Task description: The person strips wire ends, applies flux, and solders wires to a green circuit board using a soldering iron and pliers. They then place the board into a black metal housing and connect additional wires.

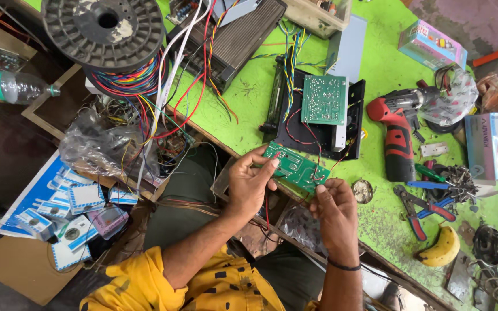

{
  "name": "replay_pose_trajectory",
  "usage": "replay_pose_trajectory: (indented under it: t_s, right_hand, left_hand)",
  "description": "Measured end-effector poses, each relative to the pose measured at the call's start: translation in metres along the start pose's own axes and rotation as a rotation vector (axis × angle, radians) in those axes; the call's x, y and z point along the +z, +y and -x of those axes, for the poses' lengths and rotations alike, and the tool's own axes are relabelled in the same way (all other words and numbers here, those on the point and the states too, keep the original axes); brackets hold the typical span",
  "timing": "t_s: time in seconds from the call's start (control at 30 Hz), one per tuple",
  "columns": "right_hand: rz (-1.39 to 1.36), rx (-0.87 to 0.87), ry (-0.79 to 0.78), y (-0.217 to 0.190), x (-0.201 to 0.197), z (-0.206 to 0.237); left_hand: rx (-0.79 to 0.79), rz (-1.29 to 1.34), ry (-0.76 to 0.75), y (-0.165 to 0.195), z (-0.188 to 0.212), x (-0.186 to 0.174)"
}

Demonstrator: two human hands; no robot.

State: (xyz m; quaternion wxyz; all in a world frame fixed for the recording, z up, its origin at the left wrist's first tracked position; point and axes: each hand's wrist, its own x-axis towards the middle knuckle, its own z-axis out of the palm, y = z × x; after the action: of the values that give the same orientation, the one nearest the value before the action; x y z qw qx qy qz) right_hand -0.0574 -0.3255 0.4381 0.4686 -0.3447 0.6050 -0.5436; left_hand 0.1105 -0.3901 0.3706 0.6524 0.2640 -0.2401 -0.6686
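A small green circuit board (pixel 295 167) with red and black wires is held up between both hands over the edge of the green workbench (pixel 376 75). My left hand (pixel 250 183) grips its left end with thumb and fingers. My right hand (pixel 334 210) pinches its lower right corner, where thin wires hang. Just beyond lies a second green circuit board (pixel 324 99) on a black chassis (pixel 295 124), joined by coloured wires.
A red cordless drill (pixel 397 129), pliers with red and blue handles (pixel 425 208), a banana (pixel 440 249), small boxes (pixel 488 147) and loose parts crowd the right. A large wire spool (pixel 108 34), a finned black heatsink unit (pixel 234 40), a plastic bottle (pixel 10 86) and blister packs (pixel 70 207) lie left.
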Motion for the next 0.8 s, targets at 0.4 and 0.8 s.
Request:
replay_pose_trajectory:
  t_s: [0.4, 0.8]
  right_hand:
    - [0.131, -0.066, 0.057, -0.002, 0.002, 0.006]
    - [0.111, -0.088, 0.047, -0.004, 0.0, 0.008]
  left_hand:
    - [-0.036, -0.117, 0.017, 0.012, -0.003, -0.001]
    - [-0.065, -0.113, 0.104, 0.009, -0.006, 0.004]
